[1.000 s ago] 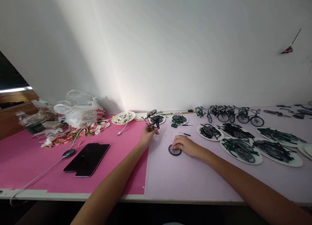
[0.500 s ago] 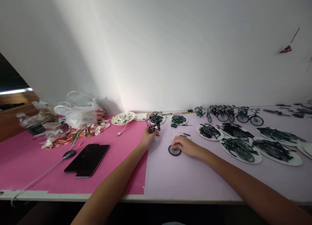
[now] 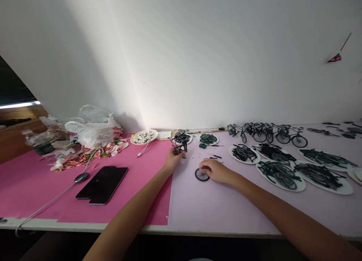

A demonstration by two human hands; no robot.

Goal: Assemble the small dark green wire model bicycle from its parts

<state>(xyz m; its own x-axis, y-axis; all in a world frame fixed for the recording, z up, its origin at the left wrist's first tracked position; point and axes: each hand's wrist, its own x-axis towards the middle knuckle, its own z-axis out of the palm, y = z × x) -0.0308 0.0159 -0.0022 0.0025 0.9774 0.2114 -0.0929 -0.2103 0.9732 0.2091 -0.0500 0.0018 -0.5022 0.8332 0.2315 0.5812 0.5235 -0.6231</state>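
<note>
My left hand (image 3: pixel 173 158) is closed on a small black bicycle frame (image 3: pixel 181 148), held up over the seam between the pink and the pale sheets. To its right, my right hand (image 3: pixel 209 167) has its fingers together at the upper right edge of a black spoked wheel (image 3: pixel 201 174). That wheel lies on the pale sheet (image 3: pixel 220 212). Whether the fingertips grip the rim is too small to tell. Just beyond my right hand lie thin dark tools (image 3: pixel 216 156) and several tiny parts.
White plates (image 3: pixel 278 188) of bicycle parts and a row of assembled model bicycles (image 3: pixel 283 136) stand at the right. At the left are two dark phones (image 3: pixel 103 184), a cable, a plastic bag (image 3: pixel 90 131) and petals. A wall rises behind.
The whole view has shifted slightly. Both hands keep nearly the same places, the left with the frame and the right at the wheel.
</note>
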